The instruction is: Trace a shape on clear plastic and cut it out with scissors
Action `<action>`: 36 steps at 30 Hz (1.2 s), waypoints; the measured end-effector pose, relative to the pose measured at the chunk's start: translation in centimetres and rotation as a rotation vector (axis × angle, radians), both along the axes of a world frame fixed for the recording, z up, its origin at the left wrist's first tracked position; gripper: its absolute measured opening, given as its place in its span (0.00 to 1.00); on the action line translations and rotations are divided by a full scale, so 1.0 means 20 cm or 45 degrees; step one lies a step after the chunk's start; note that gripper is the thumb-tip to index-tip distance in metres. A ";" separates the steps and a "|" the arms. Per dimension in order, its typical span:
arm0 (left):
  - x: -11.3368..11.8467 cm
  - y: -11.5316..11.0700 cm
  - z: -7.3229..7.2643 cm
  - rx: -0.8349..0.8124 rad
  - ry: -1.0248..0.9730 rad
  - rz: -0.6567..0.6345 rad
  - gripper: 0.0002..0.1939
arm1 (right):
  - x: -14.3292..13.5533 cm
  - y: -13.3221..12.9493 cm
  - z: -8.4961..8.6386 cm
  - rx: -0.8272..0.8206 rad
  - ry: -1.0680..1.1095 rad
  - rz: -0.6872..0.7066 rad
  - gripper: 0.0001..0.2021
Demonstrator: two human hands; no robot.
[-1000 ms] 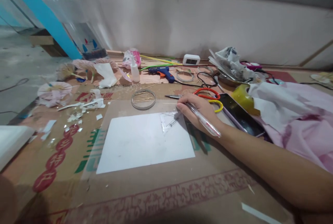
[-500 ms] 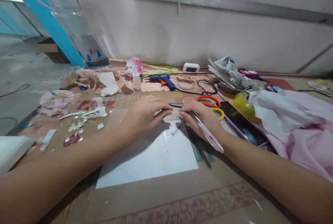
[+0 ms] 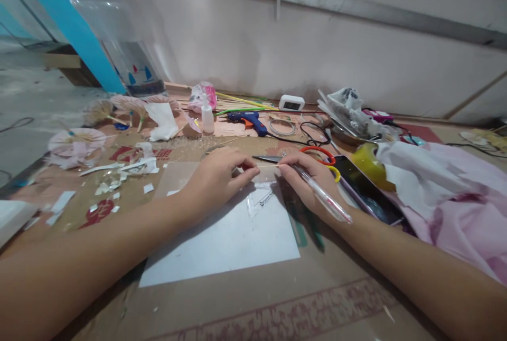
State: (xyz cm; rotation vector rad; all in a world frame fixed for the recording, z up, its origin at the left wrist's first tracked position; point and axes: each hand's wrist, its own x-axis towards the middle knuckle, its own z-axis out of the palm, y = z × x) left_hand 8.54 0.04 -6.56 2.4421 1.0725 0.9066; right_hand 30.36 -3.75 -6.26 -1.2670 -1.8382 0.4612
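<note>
Between the fingertips of both hands runs a thin pale stick [image 3: 268, 166], too fine to make out its material. My left hand [image 3: 222, 174] pinches one end with thumb and forefinger. At the other end my right hand [image 3: 307, 174] pinches it too, with a clear pen [image 3: 328, 201] tucked in the same hand and slanting back over the wrist. Below them lies a white sheet of paper [image 3: 222, 248]. On it, under the fingers, is a clear triangular piece with dark print [image 3: 266, 199]. Scissors with red and yellow handles [image 3: 330, 158] lie just behind my right hand.
A phone [image 3: 368, 190] and pink-white cloth [image 3: 447, 188] lie right. At the back are a blue glue gun [image 3: 249, 121], a small dropper bottle [image 3: 207, 116] and a white digital display [image 3: 291, 103]. A large water bottle [image 3: 122, 40] and paper scraps [image 3: 138, 164] are left.
The pinching fingertips have drawn slightly farther apart, showing more of the stick. The pen has tilted with my right hand, its end shifting right. The view has shifted slightly.
</note>
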 end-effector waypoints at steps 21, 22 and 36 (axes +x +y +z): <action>0.00 -0.01 -0.01 0.063 -0.045 -0.009 0.04 | -0.01 0.00 0.01 0.078 -0.066 -0.010 0.03; 0.00 -0.01 -0.01 0.063 -0.043 -0.006 0.04 | -0.01 0.00 0.01 0.080 -0.067 -0.013 0.03; -0.05 0.06 0.11 0.115 0.305 -0.039 0.08 | -0.01 0.02 -0.01 0.143 -0.162 0.082 0.04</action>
